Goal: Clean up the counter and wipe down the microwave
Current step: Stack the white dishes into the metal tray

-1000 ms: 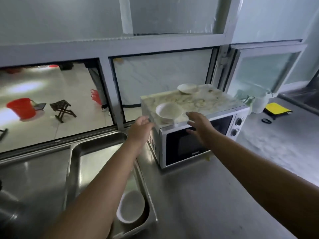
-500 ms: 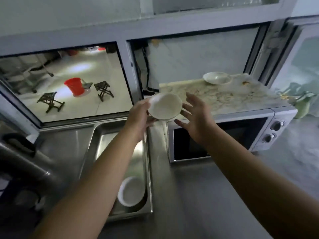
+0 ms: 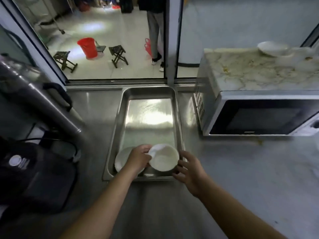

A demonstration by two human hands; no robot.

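Motion blur softens the white bowl (image 3: 164,156) I hold over the near end of the steel tray (image 3: 148,95), so I cannot tell whether it touches the tray floor. My left hand (image 3: 139,157) pinches its left rim, thumb inside; that hand hides most of a second bowl (image 3: 120,159) lying just left of my fingers. My right hand (image 3: 189,167) hangs loosely spread just right of the bowl, gripping nothing. The microwave (image 3: 259,116) is cut off at the right edge, a third bowl (image 3: 273,48) blurred on its stained top. Half a second ago I held the bowl up beside the microwave; it has since come down to the tray.
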